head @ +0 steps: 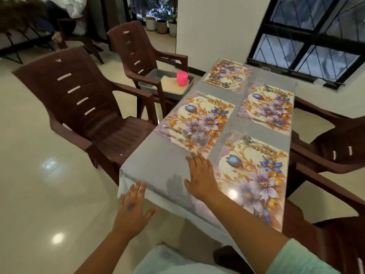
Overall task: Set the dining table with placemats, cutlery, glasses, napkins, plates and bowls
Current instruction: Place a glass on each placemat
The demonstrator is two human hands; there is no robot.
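Fingers [138, 187] of my left hand [132, 210]: straight, spread, holding nothing, tips at the near corner of the tablecloth [158, 167] where it drops over the edge. I judge they are there to smooth or square the cloth; I cannot tell whether they touch it.

Chair [79, 107]: beyond those fingers and to their left, pulled back from the table, seat bare.

Bin [167, 86]: grey, far beyond the fingers on a second chair's [136, 54] seat, evidently parked there as the supply point. Contents: a pink cup [182, 77] standing on a pale, flat layer I take for napkins, though I cannot be sure.

Fingers [195, 158] of my right hand [201, 177]: straight, flat to the cloth, gripping nothing, tips just short of the near-left mat's [199, 119] edge.

Mats: four, floral, set in two pairs. Near-left mat just past the right fingertips; near-right mat [254, 180] beside that hand; two far mats [227, 75] [268, 107] well beyond.

Cutlery [175, 133]: laid along the sides of each mat, the nearest set just past the right fingertips.

Glass [201, 139]: clear, upright on the near-left mat, closest item to the right fingertips. Another seems to stand on the far-left mat, faint.

Outstanding, by my judgement: plates, bowls, napkins, remaining glasses.
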